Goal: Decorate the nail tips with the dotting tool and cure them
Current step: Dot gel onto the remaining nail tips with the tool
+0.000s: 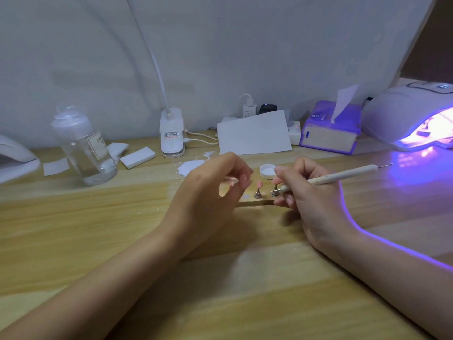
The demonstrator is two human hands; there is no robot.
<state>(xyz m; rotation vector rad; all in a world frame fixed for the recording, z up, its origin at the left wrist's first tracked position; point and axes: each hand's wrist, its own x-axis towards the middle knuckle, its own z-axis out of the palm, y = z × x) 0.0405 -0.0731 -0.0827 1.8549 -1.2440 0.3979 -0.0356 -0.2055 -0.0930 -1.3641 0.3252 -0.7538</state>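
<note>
Forearms rest on the surface (98, 229). The right hand (311, 200) is nearer the work, fingers clamped on the dotting tool (343, 176), whose long axis runs up-right with its tip just beside a pink nail tip (258, 184) to its left. The left hand (208, 190) looks curled; can't tell if it holds anything. The curing lamp (407, 116) glows far right.

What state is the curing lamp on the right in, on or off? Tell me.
On. The curing lamp glows violet from its opening and throws purple light onto the table in front of it.
</note>
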